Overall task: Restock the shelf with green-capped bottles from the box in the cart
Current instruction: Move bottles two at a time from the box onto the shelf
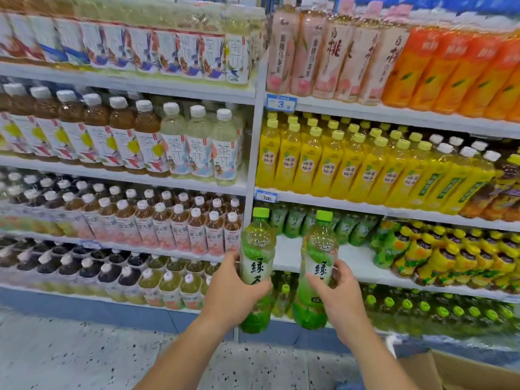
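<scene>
Cardboard box [464, 370], lower right: only a corner shows, contents hidden. The shelf [289, 257] carries a row of green-labelled bottles [295, 220] at its back, with its front white and bare. Left grip [236, 291] curls round the lower label of the left bottle [257, 249]. Right grip [337, 294] holds the right bottle [319, 249] likewise. Both bottles stand upright in the air, side by side, in front of the shelf's edge. Each has a bright green cap, a clear neck over pale yellowish liquid, and a green-and-white label with dark characters.
</scene>
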The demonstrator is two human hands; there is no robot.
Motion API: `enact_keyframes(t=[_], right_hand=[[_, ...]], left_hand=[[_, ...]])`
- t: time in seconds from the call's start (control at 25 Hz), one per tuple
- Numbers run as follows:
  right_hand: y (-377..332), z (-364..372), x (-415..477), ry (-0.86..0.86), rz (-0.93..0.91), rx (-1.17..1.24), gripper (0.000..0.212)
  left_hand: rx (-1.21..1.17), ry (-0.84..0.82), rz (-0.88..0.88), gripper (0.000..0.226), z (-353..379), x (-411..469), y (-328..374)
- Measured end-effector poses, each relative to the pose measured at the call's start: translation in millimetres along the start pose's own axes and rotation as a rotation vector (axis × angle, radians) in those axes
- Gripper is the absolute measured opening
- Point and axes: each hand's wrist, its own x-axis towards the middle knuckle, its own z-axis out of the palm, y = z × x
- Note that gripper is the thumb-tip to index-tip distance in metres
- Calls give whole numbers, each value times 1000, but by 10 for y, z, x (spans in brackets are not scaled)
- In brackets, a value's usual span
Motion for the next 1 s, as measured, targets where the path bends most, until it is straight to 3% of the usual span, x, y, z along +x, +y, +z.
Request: enact_keyframes(t=[0.32, 0.6, 0.72, 0.84, 1.0], right_hand=[[1125, 660, 1430, 56, -36, -130, 46], [1807, 843, 2661, 112, -259, -146, 47], [2006, 949, 2988, 139, -350, -153, 40], [2186, 1054, 3189, 135, -447, -120, 44], [2331, 1156, 3355, 120, -526, -83, 49]], left_hand=[[56, 38, 78, 45, 346, 1461, -1114], [101, 203, 299, 37, 963, 2717, -1798], [110, 255, 391, 41, 1179, 3086, -1974], [51, 279, 449, 52, 1319, 3331, -2150], [34, 335, 566, 51, 1402, 3584, -2334]])
